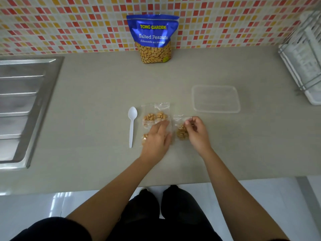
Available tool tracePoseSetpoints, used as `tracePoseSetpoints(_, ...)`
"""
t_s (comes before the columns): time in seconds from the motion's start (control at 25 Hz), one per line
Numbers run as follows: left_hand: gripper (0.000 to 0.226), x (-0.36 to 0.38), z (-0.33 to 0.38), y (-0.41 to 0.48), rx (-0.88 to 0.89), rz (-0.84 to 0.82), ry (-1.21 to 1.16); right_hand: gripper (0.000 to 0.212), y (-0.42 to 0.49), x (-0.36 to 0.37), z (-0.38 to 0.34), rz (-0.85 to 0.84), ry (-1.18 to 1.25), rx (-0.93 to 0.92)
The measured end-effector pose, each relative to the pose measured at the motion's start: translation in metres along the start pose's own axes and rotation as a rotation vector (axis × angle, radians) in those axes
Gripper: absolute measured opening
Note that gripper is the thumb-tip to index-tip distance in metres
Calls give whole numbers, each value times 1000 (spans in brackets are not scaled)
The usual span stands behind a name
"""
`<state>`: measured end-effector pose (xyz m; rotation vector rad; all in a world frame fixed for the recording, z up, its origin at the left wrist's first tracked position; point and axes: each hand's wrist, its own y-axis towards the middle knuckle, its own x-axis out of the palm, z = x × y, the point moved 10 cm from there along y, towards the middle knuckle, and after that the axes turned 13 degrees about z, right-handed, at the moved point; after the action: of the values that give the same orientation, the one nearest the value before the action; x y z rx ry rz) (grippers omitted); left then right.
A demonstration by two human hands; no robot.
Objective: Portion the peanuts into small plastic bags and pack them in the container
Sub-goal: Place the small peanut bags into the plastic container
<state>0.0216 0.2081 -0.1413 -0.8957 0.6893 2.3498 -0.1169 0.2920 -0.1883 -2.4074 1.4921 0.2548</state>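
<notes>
Step in hand looks like sealing: the right grip [196, 131] pinches the top edge of a small bag [182, 133], thumb & fingertips curled in, peanuts bunched at the bag's bottom, bag lying on the worktop [86, 119] just below centre. The left grip [157, 138] lies flat, fingers straight, holding nothing, resting on the filled bags [154, 116] that reach to its 12 o'clock; at least two, poss. more under the palm, can't tell. A white spoon [132, 126] lies at 9 o'clock of those bags, apart from them. The clear container [215, 99] sits at approx 1 o'clock from the right grip, near, w/ no bags in it. The peanut pouch [152, 39] stands upright at 12 o'clock, well apart. Portioning seems mostly done, packing not begun. Nxt move prob calls for running the pinch along the bag mouth till it closes, then lifting each bag by its top & laying it in the container; thin film, so firm pinch w/o crushing nuts
</notes>
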Motion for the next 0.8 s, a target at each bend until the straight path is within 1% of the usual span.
tracePoseSetpoints(0.12,36,-4,1,15,-270,7,-276,15,-12,-5,-15,-30,136,-29)
tracePoseSetpoints(0.2,24,-5,1,21,-390,17,-408,14,-18,-9,-23,-32,144,-55)
tracePoseSetpoints(0.28,8,-2,4,22,-435,-3,-472,13,-20,-19,-22,49,153,-49)
tracePoseSetpoints(0.36,13,5,5,16,-488,-35,-529,10,-20,-32,-17,178,204,-6)
tracePoseSetpoints(0.44,10,12,4,14,-504,-66,-519,9,-22,-39,-14,239,250,27)
tracePoseSetpoints(0.52,7,18,4,15,-494,-116,-502,11,-23,-39,-11,227,246,30)
tracePoseSetpoints(0.6,10,21,6,18,-469,-156,-483,8,-23,-39,-7,197,236,32)
tracePoseSetpoints(0.72,10,17,15,27,-393,-173,-419,4,-26,-42,-6,219,256,45)
tracePoseSetpoints(0.8,9,14,25,34,-293,-198,-350,9,-28,-42,-11,230,269,28)
